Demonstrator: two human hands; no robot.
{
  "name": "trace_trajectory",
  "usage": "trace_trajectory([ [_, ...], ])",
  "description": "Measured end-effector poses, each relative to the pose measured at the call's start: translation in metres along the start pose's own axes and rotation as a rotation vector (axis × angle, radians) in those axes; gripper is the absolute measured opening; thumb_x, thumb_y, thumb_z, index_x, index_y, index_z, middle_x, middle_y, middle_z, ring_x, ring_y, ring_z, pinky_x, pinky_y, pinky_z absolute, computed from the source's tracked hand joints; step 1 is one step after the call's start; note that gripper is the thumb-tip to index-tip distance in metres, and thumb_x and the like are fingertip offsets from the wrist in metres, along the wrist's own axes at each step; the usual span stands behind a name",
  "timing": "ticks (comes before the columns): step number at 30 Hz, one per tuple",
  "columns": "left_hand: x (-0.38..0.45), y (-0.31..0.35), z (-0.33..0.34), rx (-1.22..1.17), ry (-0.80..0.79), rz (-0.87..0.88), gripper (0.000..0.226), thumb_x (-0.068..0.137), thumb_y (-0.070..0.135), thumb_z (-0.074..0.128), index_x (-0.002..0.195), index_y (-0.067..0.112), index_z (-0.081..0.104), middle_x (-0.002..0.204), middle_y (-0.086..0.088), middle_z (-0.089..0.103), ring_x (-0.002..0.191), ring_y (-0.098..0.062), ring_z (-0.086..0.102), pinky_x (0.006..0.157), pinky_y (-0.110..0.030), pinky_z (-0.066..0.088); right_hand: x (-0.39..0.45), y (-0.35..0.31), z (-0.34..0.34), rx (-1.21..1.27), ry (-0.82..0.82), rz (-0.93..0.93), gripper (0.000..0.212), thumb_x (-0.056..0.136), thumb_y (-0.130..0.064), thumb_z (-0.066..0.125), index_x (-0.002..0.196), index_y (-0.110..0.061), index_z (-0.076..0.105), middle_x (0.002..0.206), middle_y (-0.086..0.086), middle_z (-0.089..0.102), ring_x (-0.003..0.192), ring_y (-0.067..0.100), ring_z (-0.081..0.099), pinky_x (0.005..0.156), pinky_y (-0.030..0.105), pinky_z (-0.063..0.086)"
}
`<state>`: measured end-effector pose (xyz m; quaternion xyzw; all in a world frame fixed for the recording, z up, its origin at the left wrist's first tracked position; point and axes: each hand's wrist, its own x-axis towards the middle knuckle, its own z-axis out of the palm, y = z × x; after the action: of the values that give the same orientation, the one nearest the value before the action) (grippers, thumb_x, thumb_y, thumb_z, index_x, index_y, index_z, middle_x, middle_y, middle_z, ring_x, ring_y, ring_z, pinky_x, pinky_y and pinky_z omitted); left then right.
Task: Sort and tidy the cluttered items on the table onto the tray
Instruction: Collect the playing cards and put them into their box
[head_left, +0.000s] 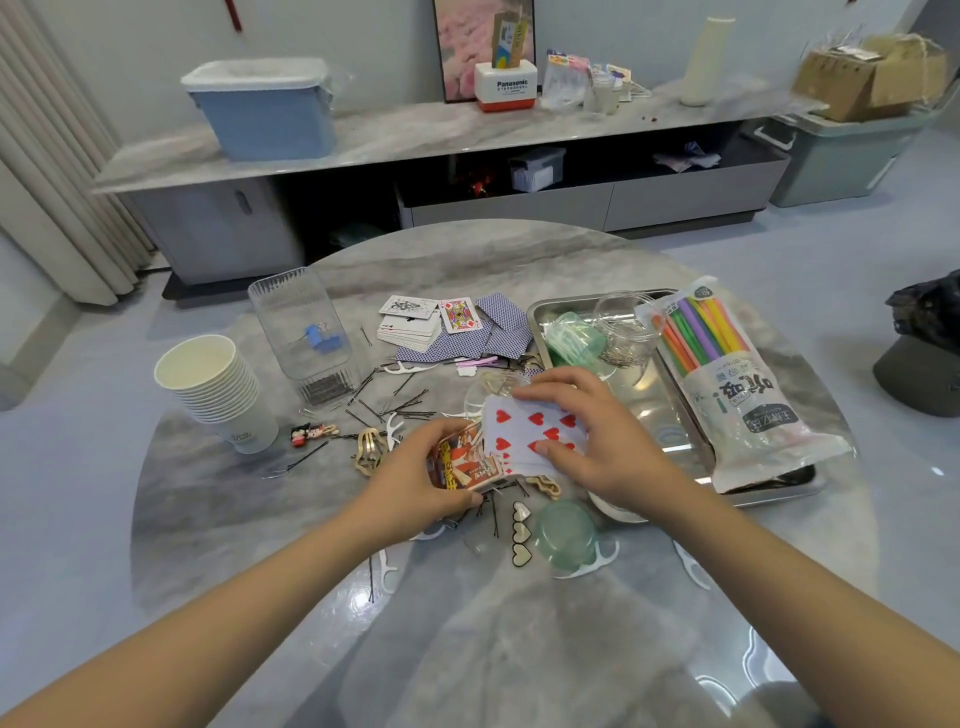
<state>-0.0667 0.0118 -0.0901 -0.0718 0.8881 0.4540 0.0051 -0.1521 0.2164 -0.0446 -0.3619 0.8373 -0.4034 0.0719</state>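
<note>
My left hand (415, 470) grips a small colourful card box (460, 462) at the table's middle. My right hand (587, 434) holds a stack of playing cards (524, 434), hearts face up, against the mouth of that box. More playing cards (452, 327) lie scattered further back. The steel tray (654, 415) lies to the right and holds a bag of coloured straws (727, 374), a green container (574, 338) and a clear jar (623, 325). Black hairpins (400, 405), hair clips (521, 535) and floss picks (592, 564) litter the table.
A stack of paper cups (218, 389) stands at the left, beside a clear plastic box (306, 332) with hairpins in it. A green lid (563, 535) sits near my right wrist. Behind the round marble table (260, 519) runs a low cabinet with a blue bin (265, 109).
</note>
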Motion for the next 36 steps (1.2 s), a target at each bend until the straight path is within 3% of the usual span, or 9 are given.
trace_trajectory([
  [3, -0.001, 0.001, 0.001, 0.050, 0.052, 0.033, 0.067, 0.066, 0.020, 0.082, 0.120, 0.037, 0.046, 0.111, 0.019, 0.049, 0.101, 0.001, 0.050, 0.080, -0.004, 0.038, 0.000, 0.001, 0.005, -0.012, -0.077, 0.139, 0.064, 0.082, -0.010, 0.065, 0.137, -0.033, 0.042, 0.122, -0.008, 0.050, 0.103, 0.008, 0.052, 0.085, 0.011, 0.042],
  [6, -0.002, 0.004, 0.001, 0.104, 0.124, 0.070, 0.068, 0.066, 0.019, 0.081, 0.125, 0.030, 0.049, 0.111, 0.017, 0.049, 0.106, -0.004, 0.048, 0.088, -0.018, 0.039, 0.000, 0.001, 0.012, 0.080, -0.042, 0.334, 0.049, 0.083, -0.011, 0.061, 0.127, -0.032, 0.056, 0.111, -0.003, 0.065, 0.092, 0.016, 0.062, 0.078, 0.026, 0.050],
  [11, -0.004, 0.008, 0.001, 0.219, 0.163, 0.151, 0.067, 0.070, 0.021, 0.077, 0.129, 0.029, 0.048, 0.114, 0.018, 0.043, 0.108, 0.000, 0.037, 0.089, -0.011, 0.028, -0.002, 0.002, 0.020, 0.111, 0.108, 0.375, 0.030, 0.086, -0.026, 0.066, 0.115, -0.027, 0.066, 0.097, -0.008, 0.066, 0.083, 0.008, 0.061, 0.072, 0.017, 0.049],
  [17, -0.007, 0.008, 0.006, 0.284, 0.167, 0.246, 0.064, 0.071, 0.017, 0.077, 0.129, 0.023, 0.051, 0.118, 0.013, 0.046, 0.108, 0.001, 0.032, 0.091, 0.004, 0.016, 0.002, 0.002, 0.018, -0.113, -0.046, 0.260, 0.032, 0.089, -0.023, 0.059, 0.120, -0.026, 0.063, 0.109, -0.009, 0.066, 0.085, -0.001, 0.051, 0.057, -0.003, 0.034],
  [21, -0.006, 0.010, 0.010, 0.341, 0.100, 0.323, 0.063, 0.072, 0.016, 0.073, 0.131, 0.021, 0.049, 0.123, 0.007, 0.049, 0.114, -0.004, 0.034, 0.095, 0.001, 0.016, 0.000, 0.003, 0.030, -0.108, -0.137, 0.200, 0.036, 0.090, -0.013, 0.051, 0.125, -0.016, 0.042, 0.112, -0.001, 0.049, 0.095, 0.010, 0.048, 0.067, 0.015, 0.033],
  [25, 0.000, 0.004, 0.009, 0.332, 0.084, 0.228, 0.066, 0.074, 0.022, 0.071, 0.135, 0.023, 0.044, 0.127, 0.005, 0.048, 0.120, -0.012, 0.037, 0.094, -0.011, 0.024, 0.012, 0.003, 0.047, 0.403, -0.027, 0.369, 0.055, 0.091, -0.003, 0.041, 0.141, -0.019, 0.025, 0.131, 0.002, 0.033, 0.114, 0.012, 0.042, 0.089, 0.014, 0.042],
  [28, 0.007, -0.004, 0.001, 0.291, 0.144, 0.121, 0.069, 0.071, 0.023, 0.074, 0.135, 0.023, 0.045, 0.126, 0.004, 0.050, 0.118, -0.012, 0.040, 0.089, -0.012, 0.024, 0.021, 0.005, 0.062, 0.546, -0.100, 0.456, 0.059, 0.098, -0.050, 0.031, 0.150, -0.030, 0.012, 0.155, -0.004, 0.021, 0.140, 0.015, 0.024, 0.116, 0.039, 0.021],
  [31, 0.012, -0.011, -0.003, 0.278, 0.171, 0.127, 0.068, 0.070, 0.022, 0.073, 0.133, 0.023, 0.047, 0.123, 0.006, 0.050, 0.113, -0.008, 0.040, 0.086, -0.010, 0.022, 0.021, 0.004, 0.083, 0.483, -0.285, 0.461, 0.096, 0.068, -0.088, 0.016, 0.149, -0.037, 0.009, 0.156, -0.009, 0.021, 0.143, 0.013, 0.017, 0.118, 0.045, 0.009],
  [36, 0.033, -0.030, -0.014, 0.253, 0.157, 0.049, 0.071, 0.073, 0.023, 0.074, 0.136, 0.023, 0.042, 0.126, 0.004, 0.047, 0.121, -0.013, 0.039, 0.097, -0.020, 0.028, 0.059, 0.032, 0.068, -0.078, -0.044, 0.301, 0.053, 0.100, -0.033, 0.036, 0.149, -0.019, 0.021, 0.156, -0.001, 0.020, 0.141, 0.010, 0.016, 0.109, 0.022, 0.011],
])
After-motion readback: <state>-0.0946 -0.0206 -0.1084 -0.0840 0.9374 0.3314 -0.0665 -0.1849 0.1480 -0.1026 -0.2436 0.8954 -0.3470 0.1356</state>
